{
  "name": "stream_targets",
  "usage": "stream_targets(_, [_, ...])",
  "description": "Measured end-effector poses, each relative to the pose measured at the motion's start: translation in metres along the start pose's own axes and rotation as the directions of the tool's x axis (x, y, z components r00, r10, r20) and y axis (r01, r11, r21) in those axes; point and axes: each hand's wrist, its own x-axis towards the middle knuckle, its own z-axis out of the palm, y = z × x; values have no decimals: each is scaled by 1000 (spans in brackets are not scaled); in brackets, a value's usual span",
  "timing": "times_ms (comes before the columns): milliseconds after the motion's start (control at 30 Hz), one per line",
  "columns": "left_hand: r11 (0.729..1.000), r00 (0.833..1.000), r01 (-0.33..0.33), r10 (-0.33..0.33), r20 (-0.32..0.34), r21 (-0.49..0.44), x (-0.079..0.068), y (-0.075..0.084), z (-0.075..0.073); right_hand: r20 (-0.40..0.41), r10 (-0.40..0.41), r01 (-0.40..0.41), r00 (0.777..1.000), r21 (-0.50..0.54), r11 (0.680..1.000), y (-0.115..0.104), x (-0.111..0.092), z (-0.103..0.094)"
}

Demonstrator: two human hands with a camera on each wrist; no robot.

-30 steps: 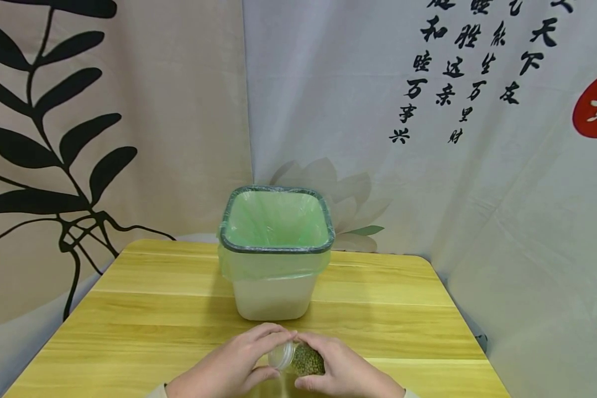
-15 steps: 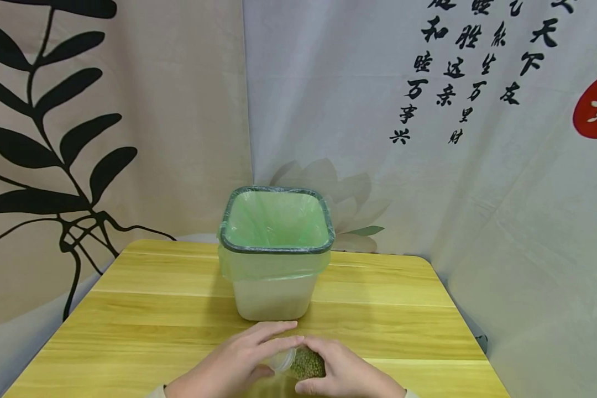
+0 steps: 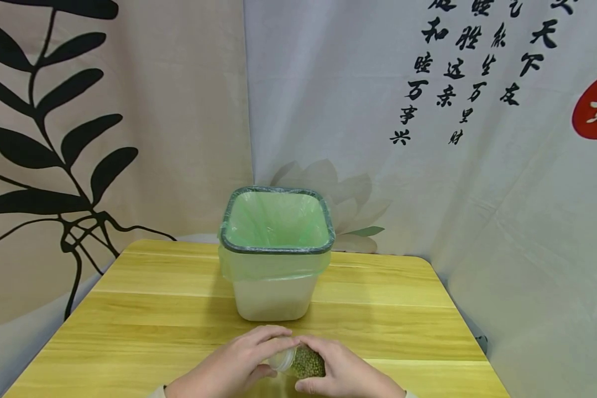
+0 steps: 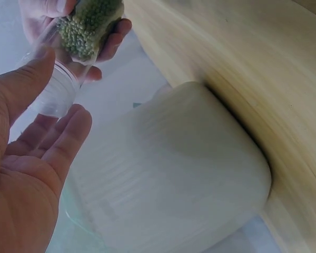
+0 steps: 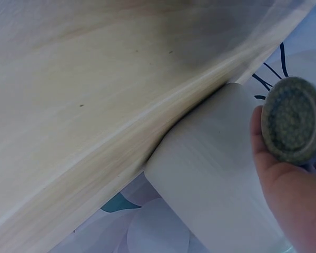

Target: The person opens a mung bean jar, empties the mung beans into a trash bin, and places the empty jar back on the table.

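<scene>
A clear jar of small green beans (image 3: pixel 307 362) lies on its side between the two hands, near the front of the table. My right hand (image 3: pixel 345 367) grips its bean-filled body; in the right wrist view the round jar bottom (image 5: pixel 294 120) faces the camera. My left hand (image 3: pixel 239 359) is at the other end, on the pale clear lid (image 3: pixel 282 360). The left wrist view has the left thumb (image 4: pixel 34 76) along one side of the lid (image 4: pixel 57 95) and curled fingertips at its opposite side. The beans (image 4: pixel 84 37) are packed toward the jar's base.
Just beyond the hands stands a whitish bin (image 3: pixel 273 298) with a dark rim and a green bag liner (image 3: pixel 278 221). The wooden table (image 3: pixel 388 309) ends at printed cloth hangings (image 3: pixel 328 83) behind it.
The left fingers lift and spread away from the lid, then settle back around it. The right hand and jar stay in nearly the same place.
</scene>
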Motion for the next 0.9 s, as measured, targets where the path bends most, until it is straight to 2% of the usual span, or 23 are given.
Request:
stream_targets(367, [998, 997, 67, -67, 36, 4, -2, 1, -2, -20, -48, 47, 999, -53, 997, 1, 2, 1])
stream_targets(733, [995, 994, 96, -94, 56, -28, -3, 0, -3, -41, -75, 70, 996, -102, 992, 2, 2, 3])
stream_targets(900, [993, 994, 104, -102, 48, -50, -3, -1, -3, -62, -82, 71, 995, -163, 984, 1, 2, 4])
